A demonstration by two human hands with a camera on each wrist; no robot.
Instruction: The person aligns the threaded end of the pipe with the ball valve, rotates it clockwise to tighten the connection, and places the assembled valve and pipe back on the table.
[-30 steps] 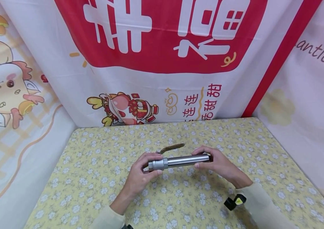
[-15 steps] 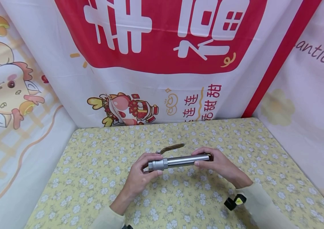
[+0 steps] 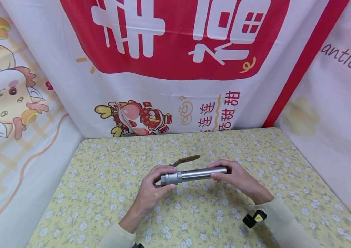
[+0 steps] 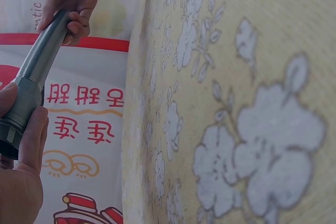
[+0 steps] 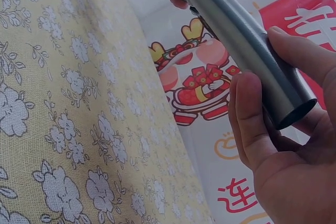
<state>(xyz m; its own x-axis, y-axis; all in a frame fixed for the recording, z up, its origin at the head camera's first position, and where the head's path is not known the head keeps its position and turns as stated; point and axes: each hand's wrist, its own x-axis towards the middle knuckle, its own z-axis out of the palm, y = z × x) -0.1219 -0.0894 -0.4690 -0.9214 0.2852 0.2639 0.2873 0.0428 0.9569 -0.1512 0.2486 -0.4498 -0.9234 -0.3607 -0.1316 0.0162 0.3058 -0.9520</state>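
A metal ball valve [image 3: 171, 178] and a smooth steel pipe [image 3: 194, 174] are joined end to end, held nearly level above the table. My left hand [image 3: 151, 188] grips the valve body, thumb on the near side and fingers over the far side. Behind it a brownish lever handle [image 3: 187, 159] sticks out to the right. At the pipe's other end, my right hand [image 3: 237, 177] holds it between thumb and fingers. The right wrist view shows the pipe's open end [image 5: 298, 115] beside the palm. In the left wrist view the valve's hexagonal end [image 4: 10, 135] faces the camera.
A yellow cloth with white flowers [image 3: 107, 206] covers the table beneath both hands. Printed fabric hangs as a back wall [image 3: 175, 100] and along both sides. A small black device [image 3: 253, 219] is strapped at the right sleeve.
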